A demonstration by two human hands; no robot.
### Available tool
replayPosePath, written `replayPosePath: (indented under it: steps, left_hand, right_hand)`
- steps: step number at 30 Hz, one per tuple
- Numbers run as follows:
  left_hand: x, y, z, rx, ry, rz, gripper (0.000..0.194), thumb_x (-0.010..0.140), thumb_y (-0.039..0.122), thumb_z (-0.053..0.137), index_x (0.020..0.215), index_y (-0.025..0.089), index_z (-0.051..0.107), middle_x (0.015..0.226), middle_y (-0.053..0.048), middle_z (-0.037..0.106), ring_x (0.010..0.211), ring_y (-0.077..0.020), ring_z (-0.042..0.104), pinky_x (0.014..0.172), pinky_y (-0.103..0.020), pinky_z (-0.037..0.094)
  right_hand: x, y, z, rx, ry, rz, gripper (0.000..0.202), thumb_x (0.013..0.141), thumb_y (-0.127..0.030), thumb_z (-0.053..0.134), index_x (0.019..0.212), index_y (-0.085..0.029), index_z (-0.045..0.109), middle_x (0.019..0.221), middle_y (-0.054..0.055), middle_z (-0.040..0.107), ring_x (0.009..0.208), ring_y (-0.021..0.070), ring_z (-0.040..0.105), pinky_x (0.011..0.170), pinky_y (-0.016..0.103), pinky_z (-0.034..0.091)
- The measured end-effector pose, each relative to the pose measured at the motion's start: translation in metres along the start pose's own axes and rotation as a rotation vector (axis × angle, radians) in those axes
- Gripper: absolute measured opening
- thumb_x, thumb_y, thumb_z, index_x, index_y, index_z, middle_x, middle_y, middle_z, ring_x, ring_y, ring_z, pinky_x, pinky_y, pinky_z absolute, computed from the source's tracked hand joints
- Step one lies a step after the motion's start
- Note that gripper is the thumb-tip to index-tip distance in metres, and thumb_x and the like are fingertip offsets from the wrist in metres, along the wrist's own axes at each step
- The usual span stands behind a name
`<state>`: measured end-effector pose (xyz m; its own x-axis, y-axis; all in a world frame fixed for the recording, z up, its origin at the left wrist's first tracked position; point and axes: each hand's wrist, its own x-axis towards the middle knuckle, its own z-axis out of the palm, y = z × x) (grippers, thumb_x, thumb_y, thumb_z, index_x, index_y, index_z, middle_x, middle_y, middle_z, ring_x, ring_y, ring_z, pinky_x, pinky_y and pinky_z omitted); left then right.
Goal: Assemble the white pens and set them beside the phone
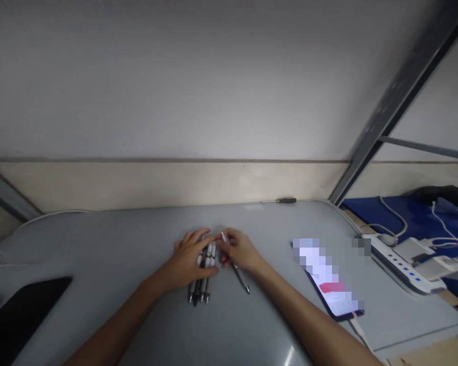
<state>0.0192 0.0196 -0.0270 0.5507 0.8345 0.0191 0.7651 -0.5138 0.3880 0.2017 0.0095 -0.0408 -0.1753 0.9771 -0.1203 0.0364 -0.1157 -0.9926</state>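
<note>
Several pens (205, 284) with grey barrels, white upper parts and silver tips lie side by side on the grey tabletop, tips toward me. My left hand (191, 259) reaches over them from the left, its thumb and fingers curved around the row. Part of the pens is hidden under that hand. Just to the right, my right hand (238, 249) pinches one separate pen (241, 277) near its white top end. This pen slants, with its silver tip pointing down and to the right. The fingers of both hands come close together at the pens' top ends.
A lit phone (330, 284) with a cable lies to the right. Beyond it sits a white power strip (400, 267) with chargers plugged in. A small screwdriver (286, 200) rests by the wall. At the left is a black flat object (30, 315). Metal posts (370, 137) flank the table.
</note>
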Motion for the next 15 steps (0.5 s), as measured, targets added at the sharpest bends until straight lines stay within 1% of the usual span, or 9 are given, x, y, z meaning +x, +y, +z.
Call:
replayPosePath:
  steps: [2, 3, 6, 9, 11, 15]
  left_hand:
    - [-0.001, -0.002, 0.000, 0.010, 0.000, 0.026, 0.067, 0.074, 0.035, 0.069, 0.136, 0.030, 0.046, 0.146, -0.009, 0.042, 0.135, -0.0337, 0.034, 0.105, -0.054, 0.032]
    - [-0.001, -0.003, -0.001, 0.009, 0.012, 0.039, 0.067, 0.073, 0.034, 0.068, 0.135, 0.028, 0.046, 0.145, -0.010, 0.044, 0.134, -0.0337, 0.035, 0.104, -0.053, 0.033]
    - [-0.002, -0.003, -0.004, 0.003, 0.045, 0.053, 0.066, 0.073, 0.030, 0.065, 0.136, 0.025, 0.044, 0.143, -0.010, 0.046, 0.132, -0.0332, 0.038, 0.104, -0.052, 0.034]
    - [-0.003, -0.005, -0.006, 0.007, 0.024, 0.058, 0.063, 0.072, 0.027, 0.063, 0.133, 0.027, 0.047, 0.141, -0.009, 0.048, 0.130, -0.0325, 0.040, 0.103, -0.052, 0.035]
    - [-0.003, -0.009, -0.007, 0.000, 0.010, 0.089, 0.061, 0.071, 0.026, 0.063, 0.130, 0.028, 0.049, 0.137, -0.007, 0.052, 0.127, -0.0310, 0.044, 0.103, -0.050, 0.035]
    - [-0.004, -0.018, -0.012, -0.004, -0.003, 0.150, 0.060, 0.068, 0.023, 0.062, 0.127, 0.027, 0.053, 0.136, -0.007, 0.053, 0.126, -0.0294, 0.046, 0.105, -0.046, 0.036]
  right_hand:
    - [0.000, -0.003, -0.002, -0.016, 0.047, -0.036, 0.016, 0.081, -0.030, 0.059, 0.089, -0.017, 0.057, 0.052, -0.009, 0.047, 0.040, 0.0076, 0.043, 0.039, 0.018, 0.033]
    - [0.000, -0.005, -0.003, 0.007, 0.074, -0.044, 0.019, 0.081, -0.034, 0.059, 0.089, -0.017, 0.058, 0.053, -0.008, 0.047, 0.041, 0.0071, 0.042, 0.039, 0.018, 0.031]
    - [0.001, -0.011, -0.007, 0.207, 0.125, -0.006, 0.031, 0.081, -0.043, 0.058, 0.090, -0.014, 0.063, 0.061, -0.005, 0.050, 0.049, 0.0078, 0.045, 0.044, 0.020, 0.035]
    - [-0.001, -0.014, -0.015, 0.388, 0.109, 0.022, 0.030, 0.076, -0.040, 0.063, 0.091, -0.013, 0.066, 0.064, -0.002, 0.054, 0.054, 0.0092, 0.048, 0.050, 0.021, 0.038]
    - [-0.004, -0.013, -0.025, 0.403, 0.096, 0.005, 0.027, 0.071, -0.035, 0.070, 0.086, -0.014, 0.066, 0.063, -0.002, 0.055, 0.055, 0.0095, 0.047, 0.052, 0.022, 0.039]
    - [-0.011, -0.009, -0.044, 0.400, 0.109, 0.014, 0.028, 0.068, -0.036, 0.076, 0.082, -0.014, 0.065, 0.064, -0.002, 0.055, 0.056, 0.0097, 0.049, 0.054, 0.022, 0.038]
